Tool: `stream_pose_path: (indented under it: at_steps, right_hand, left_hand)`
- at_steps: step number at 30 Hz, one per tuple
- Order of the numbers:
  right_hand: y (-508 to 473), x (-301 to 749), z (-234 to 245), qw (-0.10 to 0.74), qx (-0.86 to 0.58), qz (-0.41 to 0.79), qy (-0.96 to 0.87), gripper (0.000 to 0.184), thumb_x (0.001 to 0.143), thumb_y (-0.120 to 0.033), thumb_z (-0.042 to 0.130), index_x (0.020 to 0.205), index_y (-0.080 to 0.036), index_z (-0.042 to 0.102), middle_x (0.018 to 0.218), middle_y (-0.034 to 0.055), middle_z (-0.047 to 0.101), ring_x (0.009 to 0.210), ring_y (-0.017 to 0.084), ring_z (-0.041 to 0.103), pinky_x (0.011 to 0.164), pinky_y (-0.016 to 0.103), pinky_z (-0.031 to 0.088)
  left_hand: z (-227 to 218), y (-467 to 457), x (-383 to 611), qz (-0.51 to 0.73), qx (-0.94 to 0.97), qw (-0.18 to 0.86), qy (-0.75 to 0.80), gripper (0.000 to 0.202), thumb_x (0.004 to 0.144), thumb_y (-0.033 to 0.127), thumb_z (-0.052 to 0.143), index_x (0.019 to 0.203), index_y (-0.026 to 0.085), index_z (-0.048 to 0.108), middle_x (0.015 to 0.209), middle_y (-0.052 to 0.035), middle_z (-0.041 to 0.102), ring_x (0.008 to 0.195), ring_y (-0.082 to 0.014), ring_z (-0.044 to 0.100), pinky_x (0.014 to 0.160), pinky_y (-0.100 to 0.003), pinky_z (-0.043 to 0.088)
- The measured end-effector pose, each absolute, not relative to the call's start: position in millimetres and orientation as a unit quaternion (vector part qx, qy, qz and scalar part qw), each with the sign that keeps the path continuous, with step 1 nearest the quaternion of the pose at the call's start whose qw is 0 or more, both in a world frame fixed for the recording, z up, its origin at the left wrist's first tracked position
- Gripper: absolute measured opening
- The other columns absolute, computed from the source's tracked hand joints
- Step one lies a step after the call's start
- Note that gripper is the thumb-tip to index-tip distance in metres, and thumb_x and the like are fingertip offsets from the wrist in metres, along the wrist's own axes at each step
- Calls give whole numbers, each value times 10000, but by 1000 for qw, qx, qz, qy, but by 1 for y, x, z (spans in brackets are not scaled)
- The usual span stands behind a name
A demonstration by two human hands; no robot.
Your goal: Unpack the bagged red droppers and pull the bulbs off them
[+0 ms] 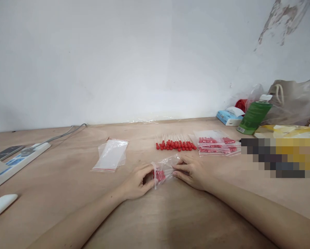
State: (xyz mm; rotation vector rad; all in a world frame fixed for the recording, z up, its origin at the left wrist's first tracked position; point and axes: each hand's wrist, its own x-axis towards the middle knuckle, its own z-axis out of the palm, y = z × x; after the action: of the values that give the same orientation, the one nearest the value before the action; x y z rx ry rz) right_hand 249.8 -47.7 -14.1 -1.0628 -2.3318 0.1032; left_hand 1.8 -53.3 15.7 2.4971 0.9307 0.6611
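Both my hands rest on the wooden table (170,221) and grip a small clear plastic bag (163,172) with red-tipped sticks inside. My left hand (138,181) pinches the bag's left end, where the red tips gather. My right hand (189,170) pinches its right end. Just beyond the bag lies a loose row of red-tipped sticks (176,144). To their right sits a pile of filled bags (215,143). A stack of empty clear bags (110,155) lies to the left.
A white power strip (17,159) with a grey cable and a phone lie at the far left, a white object (0,204) near the left edge. At the right stand a green bottle (254,116), a blue tissue pack (228,117) and plastic bags against the wall.
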Motion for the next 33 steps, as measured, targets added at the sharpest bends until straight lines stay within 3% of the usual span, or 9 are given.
stream_pose_path:
  at_steps: [4,8,15,23,27,33]
  right_hand:
    - [-49,252,-11,278,-369,57,-885,298,825,-419,484,999,-236,642,914,60,574,836,161,524,737,294,421]
    - [-49,253,-10,272,-380,42,-883,273,813,-411,505,984,-251,645,891,50,574,824,160,525,740,301,419]
    - [-48,252,-13,279,-379,49,-881,261,829,-398,484,962,-248,652,869,46,571,801,152,523,715,287,421]
    - [-48,253,-12,286,-375,52,-880,256,828,-385,488,950,-232,654,876,51,567,803,153,514,720,297,420]
    - [-47,253,-14,289,-373,56,-880,247,825,-372,494,950,-231,654,872,51,569,806,155,516,722,302,424]
    - [-48,254,-13,285,-377,56,-880,236,823,-364,498,948,-238,654,877,46,568,813,151,515,730,300,418]
  left_hand:
    - [15,-51,1,250,892,182,329,329,899,241,342,1172,248,525,1087,-68,568,984,-171,519,863,-300,401]
    - [16,-47,-1,204,920,184,279,438,804,348,541,1229,258,482,1175,-77,556,1073,-217,489,928,-359,365]
    - [7,-46,-1,249,908,139,307,278,866,225,414,1079,239,593,954,-68,611,867,-169,560,772,-286,437]
    - [8,-41,-6,242,917,160,274,278,853,262,477,1113,267,575,1073,-54,585,977,-162,548,854,-271,422]
    - [11,-42,-6,250,913,139,289,261,863,230,429,1059,252,600,969,-53,613,898,-160,568,809,-272,437]
    - [17,-38,-25,257,880,196,347,284,846,228,440,1103,228,563,1037,-60,580,871,-142,569,758,-249,459]
